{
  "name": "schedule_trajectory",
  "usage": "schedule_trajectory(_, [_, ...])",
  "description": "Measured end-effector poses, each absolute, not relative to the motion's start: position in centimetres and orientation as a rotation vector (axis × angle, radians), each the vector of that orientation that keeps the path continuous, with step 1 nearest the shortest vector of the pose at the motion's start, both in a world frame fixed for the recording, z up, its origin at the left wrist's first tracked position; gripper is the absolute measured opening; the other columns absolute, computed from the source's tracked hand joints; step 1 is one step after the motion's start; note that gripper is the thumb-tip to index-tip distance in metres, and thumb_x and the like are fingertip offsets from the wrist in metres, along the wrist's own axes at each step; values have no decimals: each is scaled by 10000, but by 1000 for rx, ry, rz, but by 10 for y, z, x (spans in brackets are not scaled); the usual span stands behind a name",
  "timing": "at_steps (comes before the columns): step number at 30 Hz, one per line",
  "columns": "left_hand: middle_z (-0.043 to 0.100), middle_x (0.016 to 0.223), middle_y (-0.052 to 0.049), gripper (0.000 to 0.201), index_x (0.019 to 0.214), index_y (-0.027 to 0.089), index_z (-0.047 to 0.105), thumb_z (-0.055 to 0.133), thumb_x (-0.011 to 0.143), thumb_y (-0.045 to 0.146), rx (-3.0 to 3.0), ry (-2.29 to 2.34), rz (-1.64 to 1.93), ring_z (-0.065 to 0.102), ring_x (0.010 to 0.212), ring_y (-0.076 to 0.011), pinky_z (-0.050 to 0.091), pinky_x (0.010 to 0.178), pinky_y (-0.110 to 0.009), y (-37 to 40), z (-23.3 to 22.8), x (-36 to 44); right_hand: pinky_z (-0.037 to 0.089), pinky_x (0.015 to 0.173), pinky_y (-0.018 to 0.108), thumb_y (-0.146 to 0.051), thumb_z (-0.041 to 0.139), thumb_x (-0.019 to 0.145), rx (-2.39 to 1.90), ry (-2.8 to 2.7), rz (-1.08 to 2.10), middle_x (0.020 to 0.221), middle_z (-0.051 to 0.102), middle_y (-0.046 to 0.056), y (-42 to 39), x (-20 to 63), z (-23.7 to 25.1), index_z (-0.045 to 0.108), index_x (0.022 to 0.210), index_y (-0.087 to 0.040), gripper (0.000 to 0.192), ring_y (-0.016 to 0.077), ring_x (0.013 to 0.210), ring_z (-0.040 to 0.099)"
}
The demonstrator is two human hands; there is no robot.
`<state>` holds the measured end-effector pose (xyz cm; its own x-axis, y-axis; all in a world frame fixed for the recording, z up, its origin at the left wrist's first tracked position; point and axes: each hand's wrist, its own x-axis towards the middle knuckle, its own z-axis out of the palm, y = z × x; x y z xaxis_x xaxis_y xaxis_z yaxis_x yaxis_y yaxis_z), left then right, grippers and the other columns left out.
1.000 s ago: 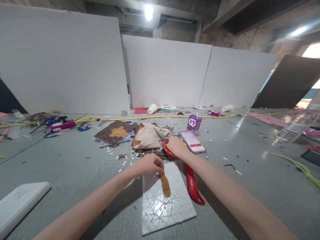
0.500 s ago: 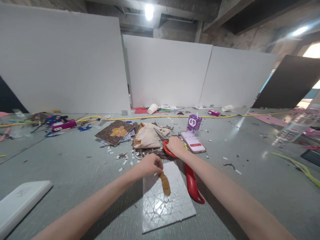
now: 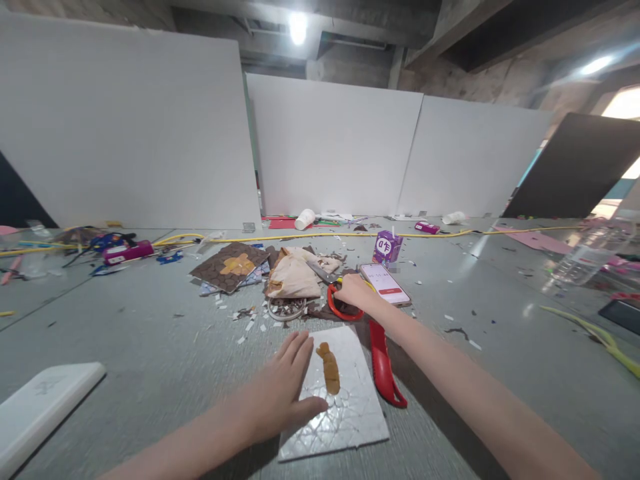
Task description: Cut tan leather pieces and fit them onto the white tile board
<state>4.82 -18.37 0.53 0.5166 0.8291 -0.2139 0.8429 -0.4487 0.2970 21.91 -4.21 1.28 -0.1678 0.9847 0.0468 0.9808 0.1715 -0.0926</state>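
My left hand (image 3: 283, 390) lies flat, fingers spread, on the left edge of a silver patterned sheet (image 3: 345, 417) on the grey table. A small brown cut-out piece (image 3: 330, 368) rests on that sheet, just right of my fingers and untouched. My right hand (image 3: 353, 291) reaches further out and grips the upper loop of the big red scissors (image 3: 383, 363). Their other handle runs along the sheet's right edge, and the blades point toward a crumpled brown paper bag (image 3: 295, 275).
A phone (image 3: 386, 284) with a lit screen and a purple drink carton (image 3: 387, 247) lie right of my right hand. A brown patterned sheet (image 3: 230, 265) and paper scraps lie beyond. A white box (image 3: 43, 403) sits near left, a plastic bottle (image 3: 580, 257) far right.
My left hand let go of the brown piece, which now lies on the silver sheet, and drew back to lie flat on the sheet's edge. My right hand shifted slightly forward on the scissors.
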Motion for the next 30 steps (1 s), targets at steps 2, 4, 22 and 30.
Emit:
schedule_trajectory(2, [103, 1377, -163, 830, 1299, 60, 131, 394, 708, 580, 2452, 1286, -34, 61, 1257, -256, 181, 996, -407, -175, 3, 43, 404, 690, 267, -238, 491, 694, -1941, -2335, 18, 913, 613, 185, -47, 223, 16, 620, 871, -63, 280, 240, 863, 565])
schedule_trajectory(4, [127, 1374, -158, 844, 1301, 87, 132, 422, 688, 590, 2509, 1186, 4, 99, 1253, -252, 205, 988, -401, -167, 3, 38, 390, 720, 289, -272, 475, 718, -1913, -2333, -30, 936, 596, 192, -52, 228, 20, 608, 881, -61, 299, 253, 901, 540])
schedule_trajectory(22, [232, 1277, -101, 645, 1252, 295, 268, 521, 681, 456, 2766, 997, 296, 249, 1163, -315, 290, 907, -472, -161, -7, 40, 410, 772, 227, -98, 412, 771, -736, -2578, 437, 912, 571, 55, -139, 253, 0, 608, 827, -154, 212, 114, 865, 512])
schedule_trajectory(30, [280, 1269, -92, 613, 1238, 260, 297, 513, 687, 421, 2778, 987, 315, 259, 1162, -289, 272, 932, -450, -164, -6, 41, 426, 763, 253, -87, 429, 760, -733, -2500, 452, 890, 604, 49, -138, 253, -4, 604, 797, -158, 193, 121, 846, 521])
